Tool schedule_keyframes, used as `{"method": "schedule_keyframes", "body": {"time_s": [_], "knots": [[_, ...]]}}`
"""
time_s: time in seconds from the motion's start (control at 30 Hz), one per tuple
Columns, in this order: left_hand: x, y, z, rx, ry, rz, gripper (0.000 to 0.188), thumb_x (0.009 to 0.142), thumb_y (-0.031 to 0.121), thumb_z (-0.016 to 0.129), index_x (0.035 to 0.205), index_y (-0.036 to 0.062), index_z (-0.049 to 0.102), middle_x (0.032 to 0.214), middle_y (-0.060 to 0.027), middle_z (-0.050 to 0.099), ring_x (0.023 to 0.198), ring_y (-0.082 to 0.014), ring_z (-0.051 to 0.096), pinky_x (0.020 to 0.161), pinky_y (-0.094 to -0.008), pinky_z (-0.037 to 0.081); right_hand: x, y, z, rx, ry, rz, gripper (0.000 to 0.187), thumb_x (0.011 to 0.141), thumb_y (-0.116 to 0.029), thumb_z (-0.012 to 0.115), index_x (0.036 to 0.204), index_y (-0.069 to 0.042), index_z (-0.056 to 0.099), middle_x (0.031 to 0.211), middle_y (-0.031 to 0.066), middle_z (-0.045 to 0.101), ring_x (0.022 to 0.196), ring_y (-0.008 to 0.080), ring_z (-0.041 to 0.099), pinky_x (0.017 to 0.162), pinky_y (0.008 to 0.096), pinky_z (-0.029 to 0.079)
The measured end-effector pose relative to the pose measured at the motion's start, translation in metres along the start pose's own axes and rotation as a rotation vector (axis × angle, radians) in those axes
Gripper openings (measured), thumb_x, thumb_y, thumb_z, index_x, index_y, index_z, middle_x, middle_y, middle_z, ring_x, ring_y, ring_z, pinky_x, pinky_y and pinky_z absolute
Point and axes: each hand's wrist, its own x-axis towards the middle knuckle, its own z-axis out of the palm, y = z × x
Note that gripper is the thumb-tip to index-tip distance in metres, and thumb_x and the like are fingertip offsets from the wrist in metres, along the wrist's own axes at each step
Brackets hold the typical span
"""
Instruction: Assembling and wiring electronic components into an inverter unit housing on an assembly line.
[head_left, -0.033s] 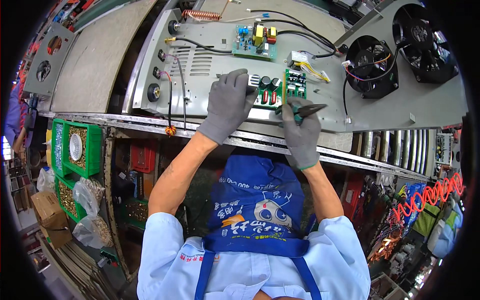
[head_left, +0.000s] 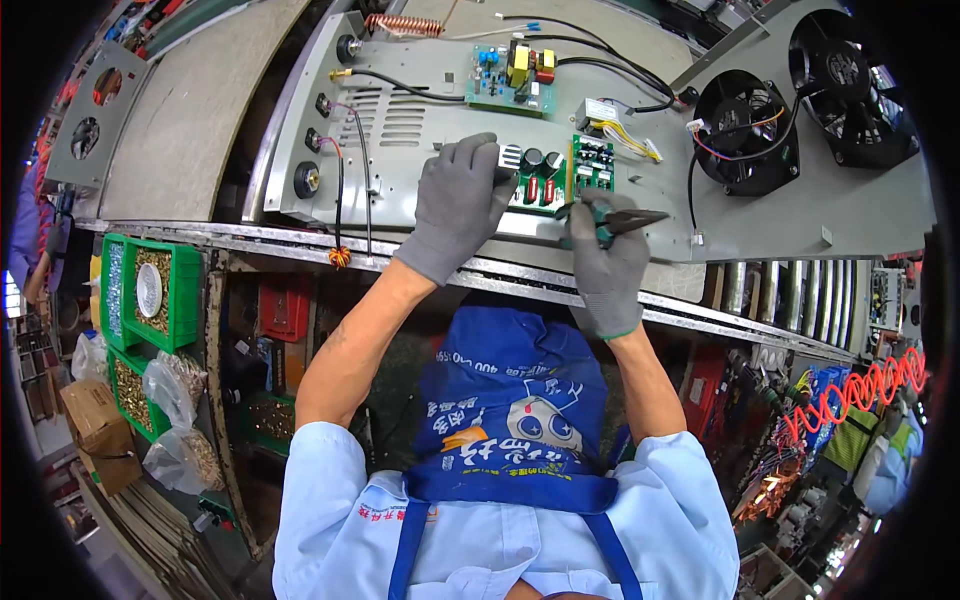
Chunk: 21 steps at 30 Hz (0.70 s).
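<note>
Both my hands wear grey gloves. My left hand (head_left: 457,205) is closed at the left end of a green circuit board (head_left: 545,192), with its fingertips hidden against it. Capacitors and red parts stand on this board, which lies in a grey metal chassis (head_left: 420,200). My right hand (head_left: 610,275) grips pliers (head_left: 632,220) with green handles, just beyond the board's near right corner. Their dark jaws point right, away from the board. A smaller upright green board (head_left: 594,160) adjoins the first one on the right.
Another circuit board (head_left: 510,80) with yellow coils sits farther back. Two black fans (head_left: 745,130) are mounted at the right. Loose wires with an orange-wrapped ring (head_left: 341,258) hang over the chassis's near edge. Green bins (head_left: 185,300) of small metal parts stand at the left.
My right hand and the pliers have shifted slightly to the right. The left hand stays at the board's left end.
</note>
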Motion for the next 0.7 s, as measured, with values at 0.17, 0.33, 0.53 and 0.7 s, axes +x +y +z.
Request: {"method": "schedule_keyframes", "body": {"time_s": [0.17,0.33,0.53,0.7], "knots": [[0.000,-0.001,0.002,0.000,0.001,-0.002,0.042,0.086,0.021,0.073,0.118,0.0018,0.055,0.122,-0.0150,0.061,0.104,-0.0352,0.061,0.086,-0.0467,0.049,0.036,0.002,-0.011,0.004,0.107,-0.127,0.025,0.095,-0.021,0.068,0.106,0.001,0.064,0.085,0.0063,0.066,0.074,0.0124,0.061,0.066,0.0292,0.049],[0.001,0.000,0.005,0.008,-0.007,-0.015,0.042,0.086,0.021,0.073,0.119,0.0020,0.054,0.122,-0.0154,0.061,0.105,-0.0354,0.061,0.087,-0.0467,0.050,0.053,0.000,0.002,-0.135,0.129,-0.063,0.024,0.094,-0.021,0.069,0.097,0.002,0.065,0.071,0.0068,0.066,0.063,0.0147,0.063,0.061,0.0312,0.050],[0.001,0.002,0.003,-0.007,-0.017,-0.014,0.043,0.085,0.021,0.073,0.119,0.0014,0.055,0.120,-0.0161,0.061,0.104,-0.0357,0.061,0.086,-0.0470,0.050,0.062,-0.012,0.008,-0.012,0.097,0.112,0.025,0.094,-0.022,0.067,0.091,0.003,0.064,0.065,0.0099,0.065,0.054,0.0168,0.064,0.052,0.0339,0.051],[0.003,0.003,0.002,0.002,0.004,-0.009,0.044,0.085,0.021,0.073,0.120,0.0011,0.055,0.118,-0.0164,0.062,0.102,-0.0360,0.061,0.085,-0.0469,0.050,0.074,0.000,0.005,-0.144,0.038,0.147,0.028,0.095,-0.024,0.066,0.086,0.003,0.064,0.065,0.0106,0.065,0.054,0.0176,0.064,0.052,0.0348,0.051]]}}
